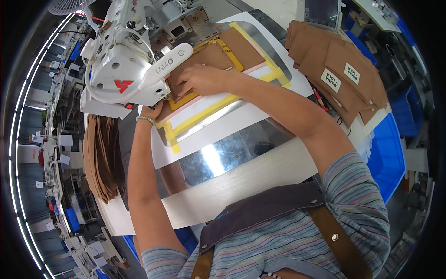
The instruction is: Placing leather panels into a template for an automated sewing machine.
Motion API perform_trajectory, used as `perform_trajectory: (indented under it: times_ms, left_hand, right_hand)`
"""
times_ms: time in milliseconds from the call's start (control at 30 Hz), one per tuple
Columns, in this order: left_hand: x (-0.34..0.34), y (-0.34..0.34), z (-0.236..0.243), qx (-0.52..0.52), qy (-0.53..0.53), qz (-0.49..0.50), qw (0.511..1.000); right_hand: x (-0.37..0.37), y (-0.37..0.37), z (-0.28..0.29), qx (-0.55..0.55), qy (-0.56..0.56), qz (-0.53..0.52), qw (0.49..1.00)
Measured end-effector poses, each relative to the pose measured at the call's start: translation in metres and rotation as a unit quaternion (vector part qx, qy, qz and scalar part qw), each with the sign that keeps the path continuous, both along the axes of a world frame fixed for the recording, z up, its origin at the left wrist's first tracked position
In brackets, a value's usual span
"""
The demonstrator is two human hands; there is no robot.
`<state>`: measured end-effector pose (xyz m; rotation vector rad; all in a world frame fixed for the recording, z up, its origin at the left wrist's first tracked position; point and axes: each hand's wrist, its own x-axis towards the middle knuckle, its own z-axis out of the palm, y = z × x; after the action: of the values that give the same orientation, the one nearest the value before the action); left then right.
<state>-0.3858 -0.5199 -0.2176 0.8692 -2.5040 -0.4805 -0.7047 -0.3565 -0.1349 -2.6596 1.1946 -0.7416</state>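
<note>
My right hand (200,80) rests on a brown fabric panel (211,56), palm down with its fingers a little apart. The panel lies inside a yellow-edged rectangular frame (236,61) on a flat white template (186,116) marked with yellow tape. At the template's left edge, my left hand (152,111) reaches under the head of a large white sewing machine (121,69). The machine hides its fingers. More brown fabric (248,46) sits on the template, to the right of the yellow-edged frame.
Brown fabric pieces with white labels (337,69) are stacked at the right. Another brown bundle (100,153) hangs at the table's left. A blue bin (388,153) stands at the right, below table height. A screen (321,13) stands at the back right.
</note>
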Motion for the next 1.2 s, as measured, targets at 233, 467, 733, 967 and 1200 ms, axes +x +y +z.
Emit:
perform_trajectory:
  times_ms: [233,467,733,967,1200]
  left_hand:
    - [0.054,-0.041,-0.022,0.198,0.121,0.025,0.973]
    - [0.019,-0.010,-0.003,-0.069,-0.132,0.013,0.989]
    - [0.006,0.001,0.017,-0.064,-0.048,-0.008,0.997]
    - [0.030,0.028,0.023,0.005,0.001,0.099,0.995]
    - [0.016,0.093,0.074,0.114,0.132,0.139,0.975]
  right_hand:
    - [0.024,-0.014,0.012,-0.011,-0.008,0.056,0.998]
    - [0.010,-0.017,-0.003,0.004,-0.031,0.045,0.998]
    - [0.014,-0.024,0.007,0.065,-0.019,0.003,0.998]
    - [0.026,-0.028,0.011,0.000,0.061,-0.036,0.998]
    - [0.016,-0.021,0.005,-0.024,0.061,0.001,0.998]
